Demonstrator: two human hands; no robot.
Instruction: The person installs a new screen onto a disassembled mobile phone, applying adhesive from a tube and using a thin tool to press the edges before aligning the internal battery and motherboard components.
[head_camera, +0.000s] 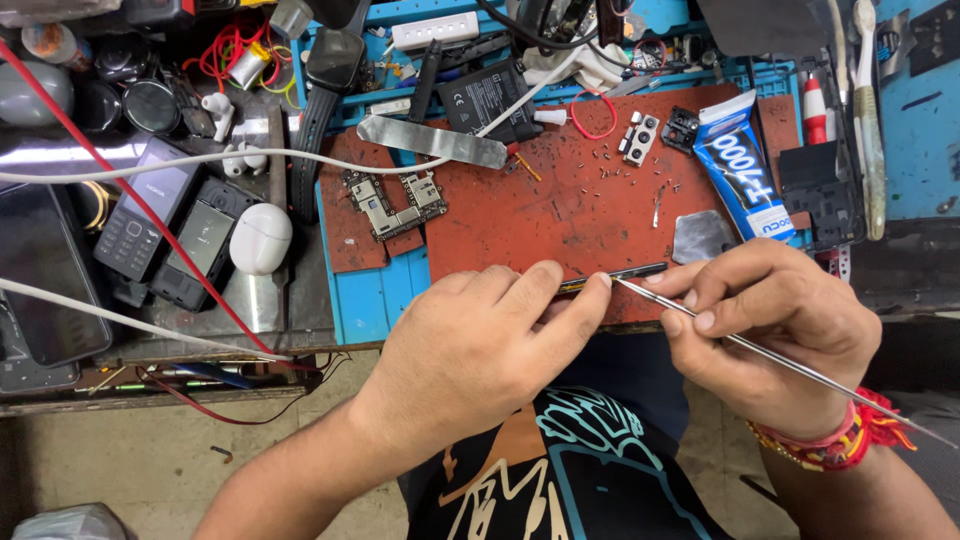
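Thin dark part (612, 277) pinched by left hand (490, 345), right hand (765, 325) touching it with tweezers (790, 365), apparently.

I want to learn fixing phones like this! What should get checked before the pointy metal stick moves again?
1. Left hand grips the thin phone part firmly: ok, pinched by fingertips.
2. Right hand holds the metal pick like a pencil: ok.
3. Pick tip touches the part's edge: ok, it meets beside the left fingertip.
4. Fingers safely away from the tip: not ok, very close.
5. Tiny screws stay on the red mat: ok.
6. Glue tube capped: cannot tell.
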